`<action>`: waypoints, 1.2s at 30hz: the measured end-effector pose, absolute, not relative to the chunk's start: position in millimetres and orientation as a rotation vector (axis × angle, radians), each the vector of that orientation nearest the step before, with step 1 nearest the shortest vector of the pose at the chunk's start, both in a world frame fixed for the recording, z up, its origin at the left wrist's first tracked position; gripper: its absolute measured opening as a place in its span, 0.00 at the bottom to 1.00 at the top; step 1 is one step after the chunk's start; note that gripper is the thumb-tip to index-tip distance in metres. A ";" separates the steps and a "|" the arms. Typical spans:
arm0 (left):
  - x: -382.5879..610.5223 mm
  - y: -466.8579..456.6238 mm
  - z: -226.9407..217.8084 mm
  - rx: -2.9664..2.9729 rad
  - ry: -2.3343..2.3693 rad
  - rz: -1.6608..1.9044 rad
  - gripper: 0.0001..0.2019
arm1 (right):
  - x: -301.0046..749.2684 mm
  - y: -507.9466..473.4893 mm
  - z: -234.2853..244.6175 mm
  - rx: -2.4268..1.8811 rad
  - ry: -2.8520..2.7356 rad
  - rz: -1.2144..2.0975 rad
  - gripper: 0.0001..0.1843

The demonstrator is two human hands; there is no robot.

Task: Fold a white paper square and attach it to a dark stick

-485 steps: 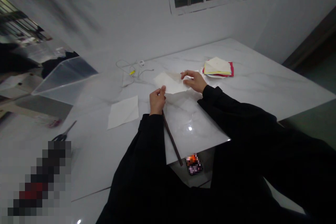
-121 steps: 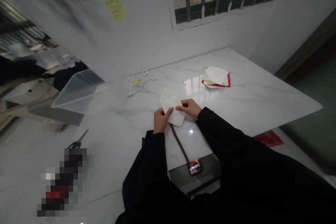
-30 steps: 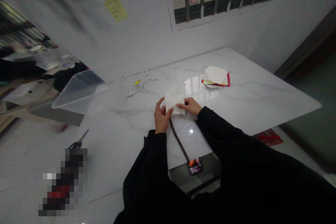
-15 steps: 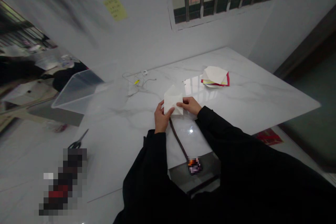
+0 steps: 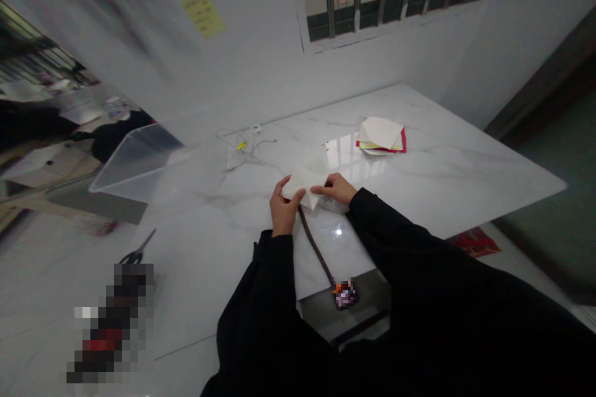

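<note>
Both hands are on the folded paper (image 5: 303,183), held just above the white marble bench (image 5: 447,173). Left hand (image 5: 282,212) pinches its near-left corner with thumb on top, and right hand (image 5: 336,188) pinches the right edge, so the sheet sits right between them with its long side running left to right. It's thin, matte and cream, with crisp creases. A paper stack (image 5: 382,135) with a red sheet lies well apart on the right, and a dark strap (image 5: 316,248) trails toward the body.

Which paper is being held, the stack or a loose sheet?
The loose white sheet, pinched between left hand and right hand. The stack, with red and yellow edges, lies apart farther back.
</note>
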State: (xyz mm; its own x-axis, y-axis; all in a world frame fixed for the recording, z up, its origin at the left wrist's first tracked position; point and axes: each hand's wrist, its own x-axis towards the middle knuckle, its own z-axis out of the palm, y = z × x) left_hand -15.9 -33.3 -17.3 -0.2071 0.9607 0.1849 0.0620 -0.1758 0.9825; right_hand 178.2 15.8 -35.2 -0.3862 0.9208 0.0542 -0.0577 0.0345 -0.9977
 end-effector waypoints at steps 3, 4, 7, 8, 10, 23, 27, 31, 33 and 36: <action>-16.0 -33.3 -17.9 1.288 1.304 1.479 0.35 | 178.1 14.0 -31.7 -0.969 -1.497 1.473 0.24; -16.0 -33.2 -18.1 1.292 1.303 1.478 0.35 | 178.1 13.5 -30.8 -0.989 -1.498 1.464 0.25; -15.8 -33.0 -18.8 1.295 1.295 1.467 0.36 | 177.9 13.3 -30.3 -1.041 -1.501 1.421 0.25; -15.6 -33.0 -18.9 1.297 1.291 1.457 0.37 | 177.9 13.7 -30.8 -1.046 -1.500 1.408 0.26; -15.4 -32.7 -19.4 1.302 1.282 1.442 0.39 | 177.9 14.6 -32.3 -1.028 -1.489 1.395 0.26; -16.7 -32.6 -19.5 1.262 1.255 1.440 0.42 | 177.3 16.0 -34.9 -0.954 -1.452 1.439 0.26; -16.9 -33.4 -18.9 1.229 1.275 1.415 0.43 | 176.1 15.6 -35.4 -0.927 -1.415 1.460 0.24; -18.0 -32.6 -21.3 1.227 1.266 1.415 0.43 | 176.4 14.5 -33.3 -0.993 -1.436 1.438 0.22; -18.6 -31.9 -23.1 1.240 1.260 1.411 0.43 | 176.6 13.8 -32.2 -1.008 -1.446 1.424 0.22; -19.1 -31.0 -24.9 1.239 1.261 1.404 0.44 | 176.6 13.3 -31.6 -1.010 -1.457 1.412 0.23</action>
State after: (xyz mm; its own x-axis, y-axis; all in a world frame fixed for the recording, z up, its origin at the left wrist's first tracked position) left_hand -19.1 -31.0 -24.9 -0.1418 0.9819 0.1258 0.0197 -0.1242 0.9921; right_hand 176.6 13.3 -31.6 -0.3152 0.9483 0.0374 -0.0080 0.0368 -0.9993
